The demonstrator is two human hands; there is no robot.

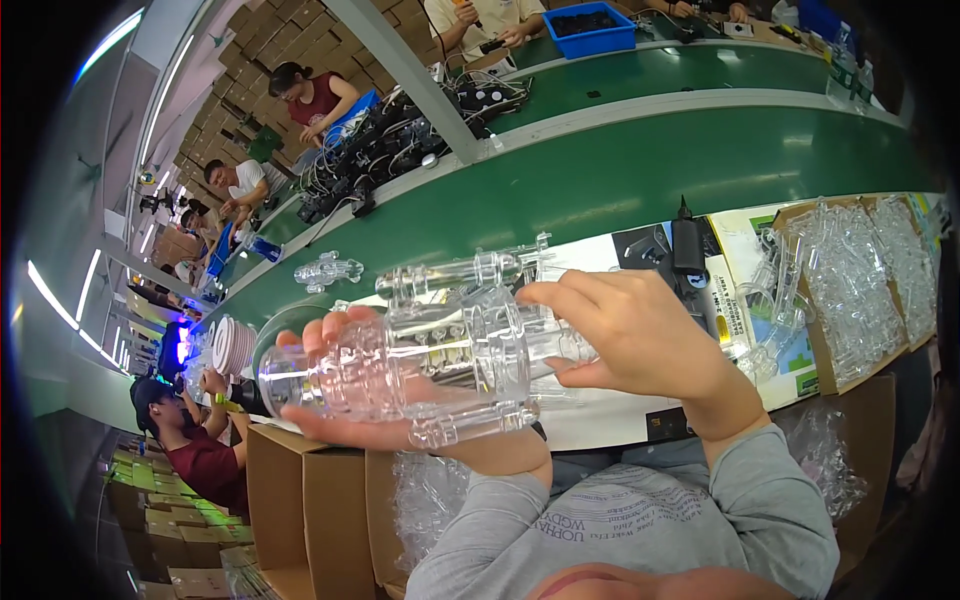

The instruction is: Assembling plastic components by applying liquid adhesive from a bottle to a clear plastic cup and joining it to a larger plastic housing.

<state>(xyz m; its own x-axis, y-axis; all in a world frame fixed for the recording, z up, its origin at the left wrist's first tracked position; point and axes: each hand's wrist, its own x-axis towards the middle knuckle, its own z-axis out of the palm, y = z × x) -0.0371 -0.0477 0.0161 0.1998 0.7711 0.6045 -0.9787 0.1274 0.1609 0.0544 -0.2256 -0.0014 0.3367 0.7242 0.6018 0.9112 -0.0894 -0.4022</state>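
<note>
A large clear plastic rocket-shaped model (455, 350), with slim side tubes, lies sideways across the middle of the view. My left hand (350, 430) cradles it from below, fingers curled around its left part; the palm shows through the plastic. At the model's right end, my right hand (640, 330) pinches a clear end piece between thumb and fingers. Whether that piece is separate or joined, I cannot tell. Beyond the model, a smaller clear assembled piece (328, 271) rests on the green bench. To the right of my right hand stands a black nozzle bottle (687, 240).
An open cardboard box (830, 350) of clear parts is at right, beside loose clear pieces (770, 335). Printed sheets (610, 420) cover the near bench. Open cartons (310, 500) stand below left. Beyond a slanted post (410, 80), people work near black devices (385, 150) and a blue bin (590, 40).
</note>
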